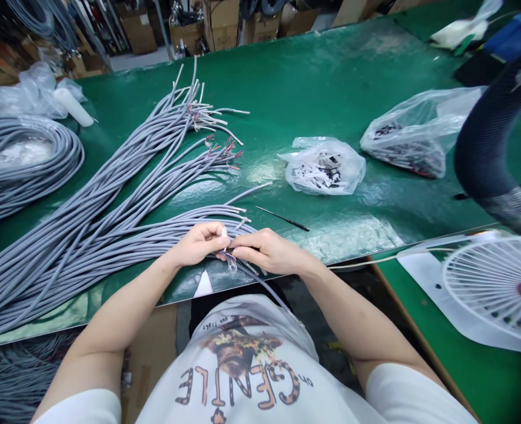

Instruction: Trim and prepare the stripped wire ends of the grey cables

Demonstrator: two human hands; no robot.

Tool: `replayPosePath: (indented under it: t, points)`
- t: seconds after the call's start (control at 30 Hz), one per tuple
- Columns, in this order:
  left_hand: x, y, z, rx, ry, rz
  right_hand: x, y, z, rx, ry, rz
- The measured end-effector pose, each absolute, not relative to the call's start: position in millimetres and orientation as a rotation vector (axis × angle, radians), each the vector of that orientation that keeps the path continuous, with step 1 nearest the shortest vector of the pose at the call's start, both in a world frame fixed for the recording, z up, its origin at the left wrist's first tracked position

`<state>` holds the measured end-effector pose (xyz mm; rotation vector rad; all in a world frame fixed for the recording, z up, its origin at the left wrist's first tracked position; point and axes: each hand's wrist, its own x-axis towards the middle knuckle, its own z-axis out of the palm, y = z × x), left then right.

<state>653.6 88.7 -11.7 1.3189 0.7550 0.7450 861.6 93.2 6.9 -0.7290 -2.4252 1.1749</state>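
Spanning most of the view: green worktop point(331, 88), glossy, faintly wrinkled. Grey cables point(88, 235) sweep from its left edge to the near edge; round, smooth jackets, tips stripped. Left hand point(196, 242) and right hand point(264, 250) meet at the near edge, fingers of both pinched shut on one cable end point(230, 257) with thin coloured cores bared. Risk, as judged: fine cores may fray or snap under hard pinching, and crowded neighbouring cables may snag. Thin black pick point(282, 218) lies just beyond.
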Motion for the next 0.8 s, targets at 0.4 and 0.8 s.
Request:
replayPosePath:
  t: [0.4,0.8]
  points:
    - [656,90,-13,1.195,0.86,0.737,862,96,7,-0.768,-2.168,1.205]
    - [660,82,-10,1.447,0.986,0.696,871,117,20,-1.067,-1.846,0.743]
